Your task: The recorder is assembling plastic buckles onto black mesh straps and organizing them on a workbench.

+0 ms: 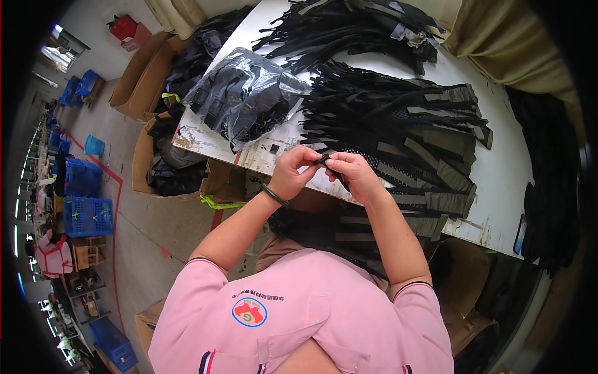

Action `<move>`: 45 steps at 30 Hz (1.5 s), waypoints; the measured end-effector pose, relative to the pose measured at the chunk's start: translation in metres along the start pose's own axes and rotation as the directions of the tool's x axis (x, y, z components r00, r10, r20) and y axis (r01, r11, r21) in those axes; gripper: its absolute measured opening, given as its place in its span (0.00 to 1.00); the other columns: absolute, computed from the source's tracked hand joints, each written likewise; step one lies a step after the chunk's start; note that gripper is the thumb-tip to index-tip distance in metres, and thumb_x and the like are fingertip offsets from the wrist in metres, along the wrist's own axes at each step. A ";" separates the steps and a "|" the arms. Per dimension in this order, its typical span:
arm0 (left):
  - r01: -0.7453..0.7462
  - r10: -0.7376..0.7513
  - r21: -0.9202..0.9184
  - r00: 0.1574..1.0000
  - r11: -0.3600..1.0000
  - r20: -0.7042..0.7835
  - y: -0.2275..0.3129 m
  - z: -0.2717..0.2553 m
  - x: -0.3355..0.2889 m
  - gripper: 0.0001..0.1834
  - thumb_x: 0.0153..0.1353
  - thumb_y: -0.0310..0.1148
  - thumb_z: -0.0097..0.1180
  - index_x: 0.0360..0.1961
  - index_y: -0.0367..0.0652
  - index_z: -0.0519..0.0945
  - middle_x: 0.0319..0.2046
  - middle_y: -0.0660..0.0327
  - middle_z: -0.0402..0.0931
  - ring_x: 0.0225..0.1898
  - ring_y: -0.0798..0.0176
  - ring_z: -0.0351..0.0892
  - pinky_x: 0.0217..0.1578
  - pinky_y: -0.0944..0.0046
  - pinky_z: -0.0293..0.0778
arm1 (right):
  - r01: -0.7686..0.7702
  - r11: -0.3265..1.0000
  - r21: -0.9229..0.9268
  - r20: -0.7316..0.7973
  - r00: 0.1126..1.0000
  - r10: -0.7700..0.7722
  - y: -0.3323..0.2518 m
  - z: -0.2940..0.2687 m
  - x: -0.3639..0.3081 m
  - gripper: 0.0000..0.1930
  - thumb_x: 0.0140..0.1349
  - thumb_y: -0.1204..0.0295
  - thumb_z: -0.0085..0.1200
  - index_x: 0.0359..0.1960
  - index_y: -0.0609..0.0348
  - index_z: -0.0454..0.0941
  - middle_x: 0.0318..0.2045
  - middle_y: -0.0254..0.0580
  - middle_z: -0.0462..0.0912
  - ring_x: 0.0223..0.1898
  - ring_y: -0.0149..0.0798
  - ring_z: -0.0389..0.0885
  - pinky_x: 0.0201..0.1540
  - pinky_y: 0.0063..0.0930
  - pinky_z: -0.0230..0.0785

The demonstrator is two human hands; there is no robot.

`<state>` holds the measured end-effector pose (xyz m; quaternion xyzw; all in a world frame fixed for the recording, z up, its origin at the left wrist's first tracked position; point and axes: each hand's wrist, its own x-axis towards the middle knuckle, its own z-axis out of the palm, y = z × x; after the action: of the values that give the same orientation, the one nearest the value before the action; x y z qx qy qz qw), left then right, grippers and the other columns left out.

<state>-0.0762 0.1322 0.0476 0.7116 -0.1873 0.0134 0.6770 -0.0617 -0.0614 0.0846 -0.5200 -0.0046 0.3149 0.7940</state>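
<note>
Both hands meet over the near edge of the white table. My left hand [292,174] pinches a small black piece [324,159] between thumb and fingertips; whether it is a buckle or a strap end I cannot make out. Facing it, my right hand [355,176] grips the same piece, and a short black strap hangs below those fingers. Just beyond lies a broad pile of black mesh and strap pieces [398,118] with grey bands, its many loose strap ends pointing left. A clear plastic bag [249,93] full of black plastic buckles rests beyond my left hand.
Another heap of black straps [349,31] covers the far part of the table [492,168]. Cardboard boxes [142,153] with black goods stand at its left. Dark fabric [548,218] hangs at the right, and blue crates [87,215] stand across the floor near a seated person [53,254].
</note>
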 end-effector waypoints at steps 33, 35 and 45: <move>0.455 -0.542 -0.756 0.825 0.470 0.160 0.025 0.020 0.000 0.05 0.64 0.33 0.54 0.35 0.43 0.74 0.28 0.65 0.75 0.26 0.71 0.73 0.29 0.70 0.70 | 0.476 0.216 -0.852 0.208 0.688 -0.696 0.008 0.019 -0.020 0.07 0.49 0.81 0.57 0.30 0.54 0.77 0.30 0.36 0.77 0.34 0.43 0.76 0.52 0.36 0.62; 0.445 -0.525 -0.626 0.848 0.640 0.065 0.026 0.022 0.000 0.06 0.63 0.32 0.55 0.34 0.42 0.74 0.26 0.65 0.76 0.25 0.72 0.75 0.27 0.71 0.73 | 0.486 0.159 -0.859 0.182 0.581 -0.793 0.010 0.023 -0.020 0.07 0.52 0.83 0.56 0.31 0.57 0.76 0.30 0.35 0.75 0.32 0.39 0.76 0.46 0.29 0.65; 0.341 -0.459 -0.491 0.877 0.802 -0.141 0.027 0.033 0.001 0.04 0.59 0.27 0.60 0.30 0.41 0.76 0.26 0.64 0.78 0.26 0.73 0.77 0.29 0.72 0.76 | 0.214 0.968 -0.127 -0.217 0.947 -0.238 0.015 0.011 -0.021 0.12 0.50 0.83 0.59 0.33 0.58 0.69 0.25 0.29 0.74 0.27 0.20 0.71 0.31 0.13 0.64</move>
<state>-0.0908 0.0994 0.0710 0.5503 0.0581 -0.0842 0.8287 -0.0893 -0.0591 0.0835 -0.5888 0.0120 0.1584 0.7925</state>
